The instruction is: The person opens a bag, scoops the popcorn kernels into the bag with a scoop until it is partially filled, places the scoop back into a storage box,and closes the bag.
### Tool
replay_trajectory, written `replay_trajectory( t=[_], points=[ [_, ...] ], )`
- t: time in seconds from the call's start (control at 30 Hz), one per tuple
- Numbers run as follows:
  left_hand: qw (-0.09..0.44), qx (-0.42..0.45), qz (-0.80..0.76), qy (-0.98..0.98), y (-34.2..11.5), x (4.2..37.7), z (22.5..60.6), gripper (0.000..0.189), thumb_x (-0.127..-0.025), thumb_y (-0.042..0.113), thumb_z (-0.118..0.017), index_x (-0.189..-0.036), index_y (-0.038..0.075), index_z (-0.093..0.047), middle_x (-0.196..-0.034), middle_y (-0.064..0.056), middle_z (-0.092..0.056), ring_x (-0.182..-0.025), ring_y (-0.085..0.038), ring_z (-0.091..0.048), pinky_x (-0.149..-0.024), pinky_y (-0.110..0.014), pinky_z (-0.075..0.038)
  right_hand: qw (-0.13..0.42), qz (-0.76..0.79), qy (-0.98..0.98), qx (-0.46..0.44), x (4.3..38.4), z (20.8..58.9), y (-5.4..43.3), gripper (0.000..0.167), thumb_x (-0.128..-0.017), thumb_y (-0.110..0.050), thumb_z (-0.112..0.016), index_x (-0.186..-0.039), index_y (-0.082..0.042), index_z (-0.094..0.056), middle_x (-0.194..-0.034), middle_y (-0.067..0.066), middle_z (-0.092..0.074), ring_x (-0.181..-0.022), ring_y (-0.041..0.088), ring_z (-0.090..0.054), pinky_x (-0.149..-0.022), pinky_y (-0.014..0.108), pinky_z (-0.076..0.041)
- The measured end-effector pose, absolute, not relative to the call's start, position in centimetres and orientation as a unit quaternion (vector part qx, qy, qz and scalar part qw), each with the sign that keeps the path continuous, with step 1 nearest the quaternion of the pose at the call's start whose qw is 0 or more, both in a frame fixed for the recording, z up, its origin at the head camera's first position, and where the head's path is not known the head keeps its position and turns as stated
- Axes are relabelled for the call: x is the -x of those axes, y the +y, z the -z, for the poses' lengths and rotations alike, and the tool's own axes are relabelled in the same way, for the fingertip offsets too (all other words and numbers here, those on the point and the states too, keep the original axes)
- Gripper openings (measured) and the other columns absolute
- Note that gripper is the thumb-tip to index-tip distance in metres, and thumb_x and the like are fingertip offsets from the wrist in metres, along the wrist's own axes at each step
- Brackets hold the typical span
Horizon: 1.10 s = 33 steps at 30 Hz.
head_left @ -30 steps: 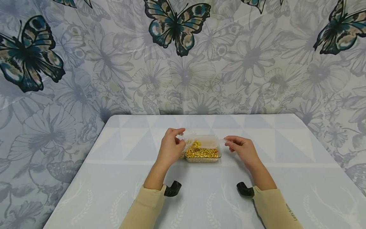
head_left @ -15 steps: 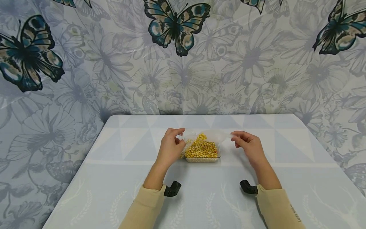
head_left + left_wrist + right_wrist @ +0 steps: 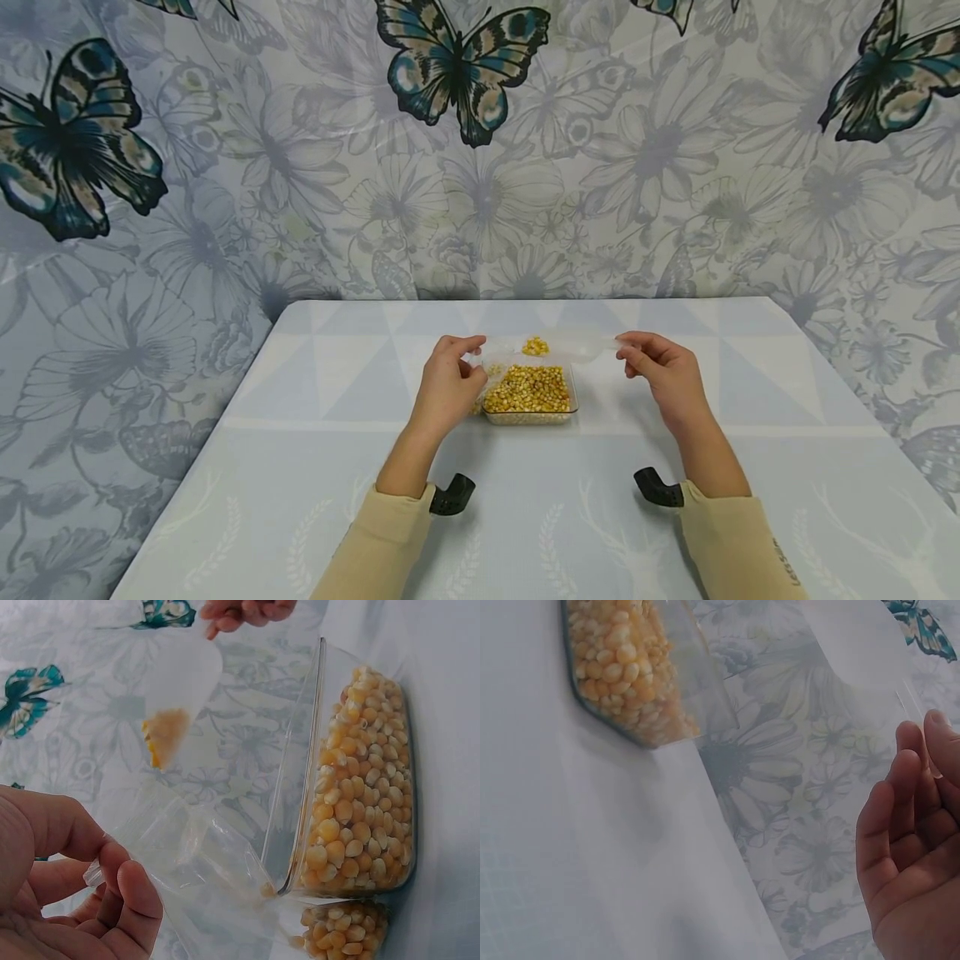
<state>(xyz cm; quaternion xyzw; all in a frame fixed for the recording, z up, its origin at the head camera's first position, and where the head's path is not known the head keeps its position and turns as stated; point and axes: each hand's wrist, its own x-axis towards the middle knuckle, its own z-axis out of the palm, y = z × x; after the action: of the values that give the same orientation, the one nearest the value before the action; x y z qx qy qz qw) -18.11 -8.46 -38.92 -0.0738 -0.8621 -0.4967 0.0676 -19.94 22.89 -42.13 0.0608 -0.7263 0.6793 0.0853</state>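
A clear glass container [image 3: 529,419] filled with corn kernels [image 3: 360,787] stands on the table between both hands. My left hand [image 3: 450,383] pinches the gathered top edge of a clear plastic bag [image 3: 202,859] left of the container. More kernels [image 3: 345,930] lie in the bag's bottom. Between thumb and fingers, my right hand [image 3: 663,375] grips the handle of a translucent white scoop [image 3: 184,671]. Raised above the container's far side, the scoop's blade points left toward the bag. A small heap of kernels [image 3: 535,345] sits at its tip.
The table [image 3: 555,517] has a pale patterned cover. Behind it hangs a floral cloth [image 3: 487,208] with butterflies. Black wrist devices [image 3: 453,495] protrude from both sleeves.
My right hand has moved right, up and away from me, lifting the scoop with kernels out of the glass container. The left hand stays in place with the bag.
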Motion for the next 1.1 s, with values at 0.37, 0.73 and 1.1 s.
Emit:
replay_trajectory(
  t=[0.37,0.73,1.1],
  points=[
    [0.069,0.072,0.495,-0.863,-8.4,18.2,38.9,0.048,-0.087,-0.002,-0.056,-0.134,0.007,-0.064,-0.114,-0.01,-0.058,-0.074,-0.015,-0.051,-0.063,-0.027,-0.044,0.089,-0.683,-0.722,-0.073,19.6,41.1,22.0,0.023,-0.094,-0.016,-0.068,-0.112,-0.002,-0.071,-0.083,-0.009,-0.07,-0.068,0.008,-0.058,-0.069,0.017,-0.054],
    [0.061,0.075,0.499,-0.861,-8.4,18.1,38.9,0.048,-0.088,-0.001,-0.056,-0.134,0.007,-0.063,-0.114,-0.009,-0.058,-0.074,-0.015,-0.051,-0.062,-0.026,-0.044,0.093,-0.66,-0.741,-0.086,19.3,40.7,20.5,0.025,-0.093,-0.014,-0.069,-0.111,0.003,-0.069,-0.082,-0.008,-0.064,-0.07,0.008,-0.057,-0.067,0.018,-0.053],
    [0.067,0.078,0.493,-0.864,-8.3,18.1,38.9,0.047,-0.087,-0.002,-0.057,-0.133,0.006,-0.064,-0.113,-0.009,-0.058,-0.074,-0.014,-0.051,-0.062,-0.025,-0.044,0.086,-0.633,-0.764,-0.093,19.0,40.3,19.9,0.03,-0.094,-0.019,-0.069,-0.114,0.004,-0.067,-0.089,-0.004,-0.066,-0.081,0.007,-0.062,-0.07,0.017,-0.055]
  ],
)
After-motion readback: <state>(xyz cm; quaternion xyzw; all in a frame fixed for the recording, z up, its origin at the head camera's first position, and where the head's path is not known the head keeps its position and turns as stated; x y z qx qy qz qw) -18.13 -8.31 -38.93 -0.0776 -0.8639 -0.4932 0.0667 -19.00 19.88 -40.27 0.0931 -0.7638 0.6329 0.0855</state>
